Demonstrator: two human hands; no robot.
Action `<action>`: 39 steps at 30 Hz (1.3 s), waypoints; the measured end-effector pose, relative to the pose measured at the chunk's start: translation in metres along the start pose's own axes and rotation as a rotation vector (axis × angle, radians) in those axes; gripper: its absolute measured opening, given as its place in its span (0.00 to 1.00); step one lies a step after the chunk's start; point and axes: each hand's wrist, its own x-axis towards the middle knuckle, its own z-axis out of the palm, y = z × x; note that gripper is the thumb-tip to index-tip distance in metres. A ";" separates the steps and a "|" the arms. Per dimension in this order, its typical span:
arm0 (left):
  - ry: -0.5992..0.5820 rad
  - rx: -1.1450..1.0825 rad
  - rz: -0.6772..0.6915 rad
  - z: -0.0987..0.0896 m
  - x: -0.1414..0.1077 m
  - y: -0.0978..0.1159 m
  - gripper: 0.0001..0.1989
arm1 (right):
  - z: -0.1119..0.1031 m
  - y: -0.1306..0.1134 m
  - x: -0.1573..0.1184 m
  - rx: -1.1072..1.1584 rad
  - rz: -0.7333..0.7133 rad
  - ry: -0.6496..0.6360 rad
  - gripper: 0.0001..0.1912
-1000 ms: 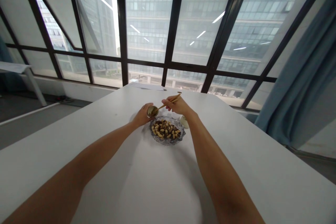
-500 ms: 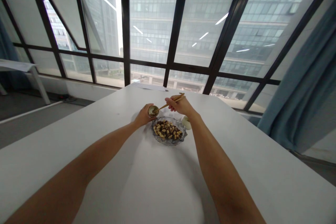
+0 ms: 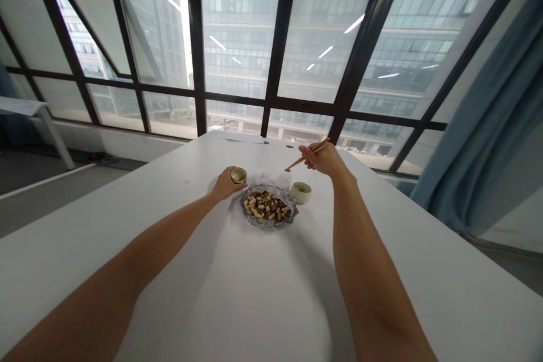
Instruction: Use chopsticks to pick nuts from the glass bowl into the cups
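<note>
My left hand (image 3: 224, 184) is closed around a small greenish cup (image 3: 238, 174), its mouth tilted partly toward me. In my right hand (image 3: 322, 157) is a pair of wooden chopsticks (image 3: 311, 153) pointing down and left. At their tips is a small pale piece (image 3: 287, 170) that looks like a peanut. Below the cup, a clear glass plate (image 3: 271, 227) with a wavy rim holds peanuts (image 3: 263, 203) mixed with small dark seeds. A second pale cup (image 3: 301, 193) stands at the plate's right edge, below the chopsticks.
Crumpled clear or white material (image 3: 263, 177) lies behind the plate. Farther back on the white table (image 3: 254, 294) are a sheet of paper (image 3: 240, 137) and a small dark disc (image 3: 289, 146). Windows (image 3: 241, 28) rise behind, with a blue curtain (image 3: 479, 141) at right.
My right hand has moved right, drawing the chopsticks out of the left-hand cup with a small piece at their tips. The second cup is now uncovered by my wrist.
</note>
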 end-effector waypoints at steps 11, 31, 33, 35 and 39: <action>-0.020 -0.009 -0.050 -0.003 -0.001 -0.003 0.41 | -0.016 -0.036 -0.011 0.075 -0.040 -0.049 0.24; -0.078 -0.008 -0.115 -0.004 -0.001 0.002 0.45 | 0.005 -0.030 -0.010 0.121 0.168 -0.430 0.27; -0.076 -0.008 -0.118 -0.004 -0.001 0.002 0.45 | 0.007 -0.031 -0.010 0.115 0.169 -0.445 0.27; -0.075 -0.006 -0.122 -0.004 -0.001 0.003 0.44 | 0.010 -0.034 -0.010 0.100 0.165 -0.459 0.26; -0.080 -0.010 -0.132 -0.004 -0.001 0.004 0.45 | 0.015 -0.038 -0.010 0.078 0.133 -0.480 0.26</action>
